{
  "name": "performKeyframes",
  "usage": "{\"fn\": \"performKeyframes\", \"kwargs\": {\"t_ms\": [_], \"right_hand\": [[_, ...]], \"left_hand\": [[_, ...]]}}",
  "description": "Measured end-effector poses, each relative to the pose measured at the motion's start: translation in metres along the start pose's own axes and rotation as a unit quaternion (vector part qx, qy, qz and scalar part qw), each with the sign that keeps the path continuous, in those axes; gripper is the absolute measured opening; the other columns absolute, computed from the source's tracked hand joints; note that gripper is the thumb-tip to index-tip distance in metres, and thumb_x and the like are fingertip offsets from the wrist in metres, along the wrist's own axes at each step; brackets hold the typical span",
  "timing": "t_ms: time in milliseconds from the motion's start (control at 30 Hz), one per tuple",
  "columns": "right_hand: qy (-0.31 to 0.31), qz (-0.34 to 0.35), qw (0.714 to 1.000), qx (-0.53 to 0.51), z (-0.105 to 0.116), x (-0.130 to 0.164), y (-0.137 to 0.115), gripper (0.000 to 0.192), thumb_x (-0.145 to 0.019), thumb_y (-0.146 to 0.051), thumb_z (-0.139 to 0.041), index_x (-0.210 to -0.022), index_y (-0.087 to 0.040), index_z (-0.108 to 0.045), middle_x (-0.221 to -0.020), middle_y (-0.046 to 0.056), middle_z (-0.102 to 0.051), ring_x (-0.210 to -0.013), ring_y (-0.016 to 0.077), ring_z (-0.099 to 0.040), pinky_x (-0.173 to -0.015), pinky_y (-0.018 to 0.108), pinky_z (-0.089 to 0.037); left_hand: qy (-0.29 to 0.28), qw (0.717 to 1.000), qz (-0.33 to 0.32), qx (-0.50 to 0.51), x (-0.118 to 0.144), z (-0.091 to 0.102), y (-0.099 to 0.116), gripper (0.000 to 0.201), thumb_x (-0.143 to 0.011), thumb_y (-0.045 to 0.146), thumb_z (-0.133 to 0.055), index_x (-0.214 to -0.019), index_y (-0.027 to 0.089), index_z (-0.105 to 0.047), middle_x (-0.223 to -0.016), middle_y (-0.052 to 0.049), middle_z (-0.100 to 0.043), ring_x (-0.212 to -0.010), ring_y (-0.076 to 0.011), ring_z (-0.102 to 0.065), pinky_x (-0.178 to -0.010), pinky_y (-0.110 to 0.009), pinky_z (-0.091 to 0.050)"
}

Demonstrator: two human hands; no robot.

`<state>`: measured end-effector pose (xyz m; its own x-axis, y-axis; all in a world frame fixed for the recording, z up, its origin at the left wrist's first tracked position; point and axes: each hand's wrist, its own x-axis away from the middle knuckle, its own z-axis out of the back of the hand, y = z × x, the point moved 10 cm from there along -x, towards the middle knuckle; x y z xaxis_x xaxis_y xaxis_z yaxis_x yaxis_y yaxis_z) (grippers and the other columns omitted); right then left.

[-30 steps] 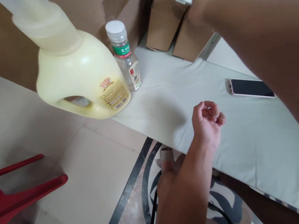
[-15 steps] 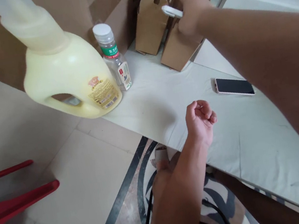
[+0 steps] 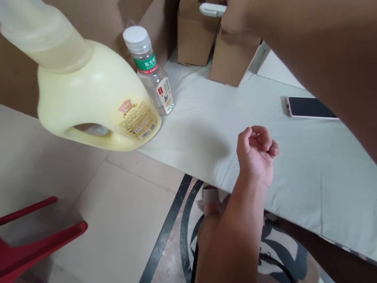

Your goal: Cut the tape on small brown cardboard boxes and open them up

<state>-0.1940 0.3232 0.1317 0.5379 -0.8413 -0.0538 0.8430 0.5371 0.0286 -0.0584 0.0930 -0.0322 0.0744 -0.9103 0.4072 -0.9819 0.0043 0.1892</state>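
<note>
The right hand [image 3: 242,5] holds a white pen [image 3: 213,9], fingers clamped around its shaft, at the upper edge of a cardboard box [image 3: 229,62] (contact cannot be confirmed). The left hand [image 3: 256,155], palm up, fingers loosely curled, is positioned over the cloth-covered tabletop [image 3: 294,163].

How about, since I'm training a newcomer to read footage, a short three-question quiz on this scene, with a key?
1. Multiple choice. What does the right hand hold?
a) a spoon
b) a white pen-like object
c) a red cup
2. True or false? The phone lies with its dark screen facing up on the pale cloth.
3. Open. How are the fingers of the left hand held, and is anything seen in them?

Key: 1. b; 2. True; 3. Loosely curled, with nothing seen in them.
</note>
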Motion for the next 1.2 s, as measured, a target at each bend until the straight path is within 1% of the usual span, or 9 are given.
{"fn": "performKeyframes", "kwargs": {"t_ms": [233,467,667,767,833,867,1000,1100,1200], "right_hand": [[0.013,-0.002,1.0,-0.022,0.008,0.024,0.003,0.051,-0.068,-0.009,-0.062,-0.117,-0.005,-0.073,-0.114,0.021,-0.074,-0.112,0.0397,-0.07,-0.088,0.054,-0.056],[-0.004,0.042,0.999,-0.025,0.005,0.027,-0.004,0.052,-0.073,-0.013,-0.071,-0.125,-0.015,-0.067,-0.122,0.012,-0.069,-0.119,0.0353,-0.064,-0.099,0.057,-0.053],[0.0,0.04,0.999,-0.014,0.006,0.039,-0.014,0.082,-0.076,-0.013,-0.069,-0.15,-0.026,-0.036,-0.13,0.014,-0.067,-0.12,0.0393,-0.066,-0.097,0.058,-0.053],[-0.003,0.051,0.998,0.023,0.004,0.035,-0.019,0.104,-0.078,-0.013,-0.068,-0.163,-0.028,-0.009,-0.136,0.019,-0.063,-0.126,0.042,-0.063,-0.1,0.057,-0.05],[-0.01,0.056,0.998,0.037,0.001,0.03,-0.02,0.11,-0.08,-0.015,-0.067,-0.164,-0.029,0.002,-0.141,0.021,-0.059,-0.128,0.0424,-0.061,-0.1,0.055,-0.05],[-0.011,0.061,0.997,0.037,0.0,0.028,-0.021,0.108,-0.08,-0.016,-0.067,-0.165,-0.028,0.0,-0.142,0.02,-0.059,-0.128,0.042,-0.061,-0.1,0.055,-0.051],[0.006,0.056,0.998,0.005,0.003,0.026,-0.02,0.083,-0.078,-0.023,-0.071,-0.153,-0.017,-0.036,-0.133,0.02,-0.065,-0.123,0.0416,-0.064,-0.097,0.057,-0.052],[0.022,0.036,0.999,-0.004,0.004,0.028,-0.013,0.069,-0.079,-0.023,-0.071,-0.142,-0.01,-0.046,-0.131,0.024,-0.066,-0.122,0.0406,-0.065,-0.098,0.062,-0.05],[0.043,0.032,0.998,-0.012,0.004,0.028,-0.007,0.058,-0.078,-0.02,-0.07,-0.132,-0.004,-0.055,-0.13,0.024,-0.067,-0.122,0.0369,-0.064,-0.099,0.06,-0.05]], "left_hand": [[-0.019,1.0,-0.014,0.006,0.008,-0.004,0.0,0.036,-0.093,0.03,-0.038,-0.063,0.017,-0.053,-0.052,0.004,-0.032,-0.043,-0.0083,-0.035,-0.051,-0.024,-0.026],[-0.012,1.0,-0.014,0.001,0.007,-0.003,-0.001,0.034,-0.093,0.034,-0.043,-0.065,0.018,-0.054,-0.052,0.003,-0.034,-0.044,-0.0091,-0.036,-0.051,-0.024,-0.026],[-0.017,1.0,-0.012,-0.003,0.003,-0.003,-0.002,0.034,-0.093,0.034,-0.042,-0.065,0.018,-0.054,-0.052,0.003,-0.034,-0.044,-0.0091,-0.036,-0.052,-0.025,-0.027],[-0.016,1.0,-0.017,0.002,0.003,-0.003,0.0,0.036,-0.093,0.032,-0.039,-0.064,0.018,-0.054,-0.052,0.003,-0.033,-0.044,-0.0091,-0.035,-0.051,-0.025,-0.026],[-0.015,1.0,-0.018,0.003,0.004,-0.002,0.001,0.035,-0.093,0.032,-0.04,-0.064,0.018,-0.054,-0.052,0.003,-0.033,-0.044,-0.0092,-0.035,-0.051,-0.025,-0.026],[-0.014,1.0,-0.017,0.002,0.004,-0.002,0.001,0.035,-0.093,0.033,-0.041,-0.064,0.018,-0.054,-0.052,0.003,-0.034,-0.044,-0.0092,-0.036,-0.051,-0.025,-0.027],[-0.01,1.0,-0.015,0.0,0.006,-0.003,0.001,0.035,-0.093,0.034,-0.043,-0.064,0.018,-0.054,-0.052,0.003,-0.034,-0.044,-0.0093,-0.036,-0.052,-0.025,-0.027],[-0.014,1.0,-0.016,0.003,0.006,-0.003,0.001,0.036,-0.094,0.032,-0.04,-0.064,0.018,-0.055,-0.052,0.003,-0.033,-0.044,-0.0091,-0.036,-0.051,-0.024,-0.027],[-0.018,1.0,-0.016,0.004,0.005,-0.004,0.002,0.036,-0.094,0.031,-0.039,-0.064,0.018,-0.054,-0.051,0.003,-0.033,-0.043,-0.0088,-0.036,-0.051,-0.024,-0.027]]}}
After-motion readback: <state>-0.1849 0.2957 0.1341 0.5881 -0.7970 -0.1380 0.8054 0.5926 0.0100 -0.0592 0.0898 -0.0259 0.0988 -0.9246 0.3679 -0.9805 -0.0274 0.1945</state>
